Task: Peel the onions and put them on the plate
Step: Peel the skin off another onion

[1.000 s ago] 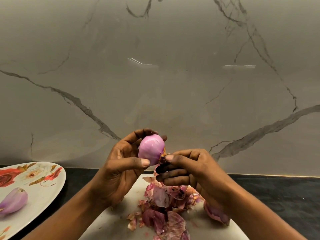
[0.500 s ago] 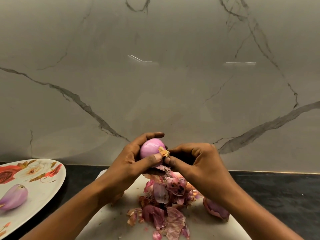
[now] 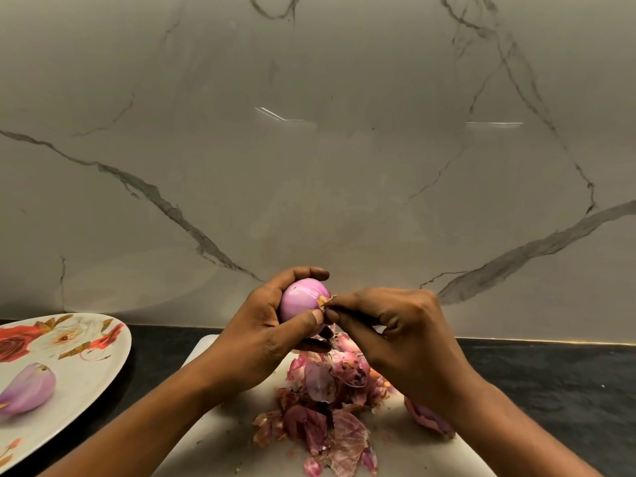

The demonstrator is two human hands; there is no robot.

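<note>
The onion was pale pink and glossy, almost wholly bare, with one dry tan scrap of skin clinging at the end that faced the right hand. It was held up above the chopping board, in front of the marble wall. The left hand gripped it, fingers curled over the top and thumb pressed against its near side. The right hand had its fingers bent, thumb and forefinger pinching that scrap. Below them a heap of purple and papery peelings lay on the board, and another onion, with its skin on, showed partly under the right forearm. To the left, on the dark counter, a flowered plate held one peeled onion piece, lying on its side.
</note>
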